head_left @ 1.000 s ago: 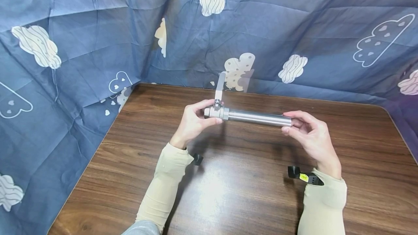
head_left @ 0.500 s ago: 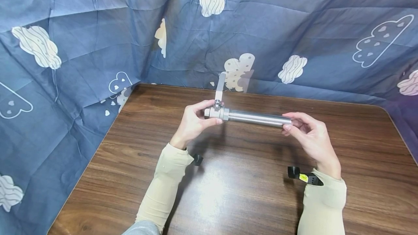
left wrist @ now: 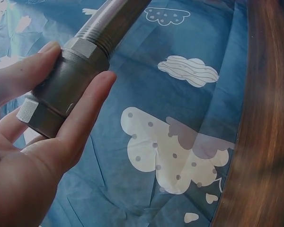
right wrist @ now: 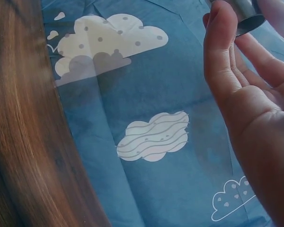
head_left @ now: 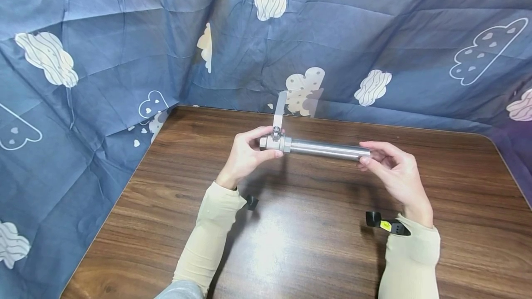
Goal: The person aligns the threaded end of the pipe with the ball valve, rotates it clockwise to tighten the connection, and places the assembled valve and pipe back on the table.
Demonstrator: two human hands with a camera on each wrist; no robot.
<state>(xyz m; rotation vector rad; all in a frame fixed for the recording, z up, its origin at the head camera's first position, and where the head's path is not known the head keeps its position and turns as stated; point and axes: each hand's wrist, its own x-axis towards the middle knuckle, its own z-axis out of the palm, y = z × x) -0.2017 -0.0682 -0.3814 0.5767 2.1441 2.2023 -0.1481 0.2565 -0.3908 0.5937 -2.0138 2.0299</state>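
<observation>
A ball valve (head_left: 274, 142) with a long lever handle (head_left: 280, 109) is held above the table by my left hand (head_left: 246, 155), thumb on the near side and fingers behind. Joined to the valve's right side is a shiny metal pipe (head_left: 328, 148). In the left wrist view some thread (left wrist: 95, 39) shows where the pipe meets the hexagonal end of the valve body (left wrist: 68, 78). My right hand (head_left: 396, 174) pinches the pipe's far right end between thumb and fingers. From the right wrist, the pipe's open rim (right wrist: 251, 23) shows between thumb and fingers.
Beneath both hands lies a brown wood-grain table (head_left: 316, 239) with a bright glare patch. A blue cloth with cloud prints (head_left: 232, 50) hangs behind and at the left. Black wrist mounts (head_left: 374, 218) are strapped at the cuffs.
My right thumb and fingers have shifted slightly around the pipe's end. The left hand, the valve and its lever stay nearly still.
</observation>
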